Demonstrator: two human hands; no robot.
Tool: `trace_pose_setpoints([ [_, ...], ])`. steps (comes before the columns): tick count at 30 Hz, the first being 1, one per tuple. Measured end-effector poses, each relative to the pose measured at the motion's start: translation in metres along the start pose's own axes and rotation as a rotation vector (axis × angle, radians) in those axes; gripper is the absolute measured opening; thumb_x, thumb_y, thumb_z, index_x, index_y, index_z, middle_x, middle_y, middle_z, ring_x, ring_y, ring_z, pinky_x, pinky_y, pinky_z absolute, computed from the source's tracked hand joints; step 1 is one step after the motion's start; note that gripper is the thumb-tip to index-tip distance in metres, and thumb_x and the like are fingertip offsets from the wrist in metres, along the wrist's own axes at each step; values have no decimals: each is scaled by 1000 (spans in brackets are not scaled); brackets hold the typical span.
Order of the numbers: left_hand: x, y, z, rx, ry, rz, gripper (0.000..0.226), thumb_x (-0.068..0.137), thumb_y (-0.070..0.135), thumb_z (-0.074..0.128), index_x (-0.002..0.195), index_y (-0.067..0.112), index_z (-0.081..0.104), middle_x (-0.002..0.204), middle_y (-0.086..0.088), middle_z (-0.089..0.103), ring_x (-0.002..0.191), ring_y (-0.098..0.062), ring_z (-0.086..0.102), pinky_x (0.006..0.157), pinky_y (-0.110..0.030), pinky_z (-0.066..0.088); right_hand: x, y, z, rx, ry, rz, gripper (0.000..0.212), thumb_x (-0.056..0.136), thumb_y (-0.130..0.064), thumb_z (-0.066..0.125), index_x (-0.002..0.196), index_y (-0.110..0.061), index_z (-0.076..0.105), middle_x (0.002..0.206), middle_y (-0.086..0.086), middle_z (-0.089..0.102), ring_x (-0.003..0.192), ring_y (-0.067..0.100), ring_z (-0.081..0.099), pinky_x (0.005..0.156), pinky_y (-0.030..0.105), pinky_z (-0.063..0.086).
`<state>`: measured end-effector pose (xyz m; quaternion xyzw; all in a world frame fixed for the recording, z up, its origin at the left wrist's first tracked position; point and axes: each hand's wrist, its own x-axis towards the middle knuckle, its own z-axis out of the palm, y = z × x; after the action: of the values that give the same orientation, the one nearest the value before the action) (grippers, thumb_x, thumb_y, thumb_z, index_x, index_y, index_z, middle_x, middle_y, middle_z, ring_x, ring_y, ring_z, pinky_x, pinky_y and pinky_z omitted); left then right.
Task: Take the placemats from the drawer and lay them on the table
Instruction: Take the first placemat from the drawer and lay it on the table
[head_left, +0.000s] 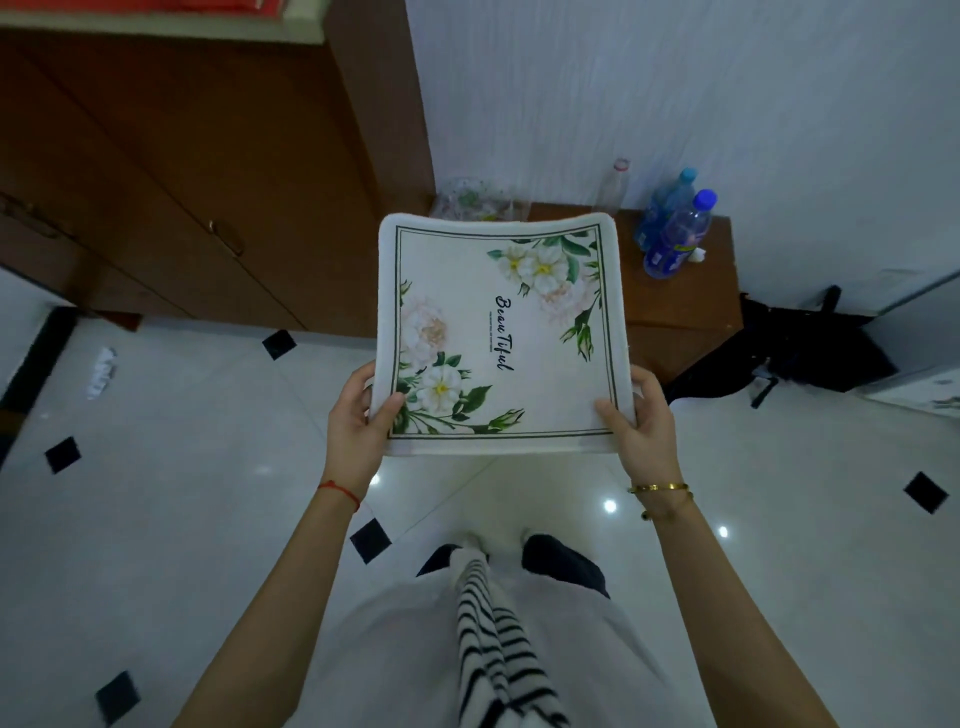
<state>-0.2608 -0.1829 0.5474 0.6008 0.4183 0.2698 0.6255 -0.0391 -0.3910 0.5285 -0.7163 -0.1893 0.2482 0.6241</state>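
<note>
- You hold one placemat (498, 332) out in front of you, above the white tiled floor (208, 441), nearly flat with its far edge curling slightly upward.
- Your left hand (358, 415) has its grip closed on the near left corner, thumb on top of the printed face and fingers curled under the edge.
- Your right hand (641, 421) grips the near right corner the same way, thumb lying on the border line, fingers wrapped beneath.
- The placemat is white with a dark green border, flower sprays in two corners, and the word "Beautiful" in script across the middle.
- Beyond the far edge of the placemat stands a low brown counter (675, 312) against the white wall.
- On that counter sit two blue-capped plastic bottles (675, 234), close together at the right; how full they are you cannot tell.
- An empty-looking clear bottle (613, 187) with a pale cap stands just left of them, upright.
- A clear patterned container (467, 200) sits at the counter's left end, partly hidden by the placemat; its contents are not readable.
- A brown cabinet (182, 182) with metal handles fills the upper left.
- A black bag (810, 343) lies on the floor right of the counter.
</note>
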Motion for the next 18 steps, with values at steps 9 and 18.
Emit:
trace_pose_setpoints([
  [9,-73,0,59,-54,303,38,36,91,4,61,115,31,58,112,-5,70,101,-20,68,84,-33,58,40,-21,-53,-26,-311,-86,40,86,9,57,120,-13,51,120,17,60,107,22,61,97,35,49],
  [18,-203,-17,122,-153,714,-44,33,92,3,60,121,19,55,101,10,71,90,-7,69,73,-19,55,38,-27,-80,-129,-723,-95,42,85,5,60,118,-19,51,121,15,60,109,24,60,95,34,49],
])
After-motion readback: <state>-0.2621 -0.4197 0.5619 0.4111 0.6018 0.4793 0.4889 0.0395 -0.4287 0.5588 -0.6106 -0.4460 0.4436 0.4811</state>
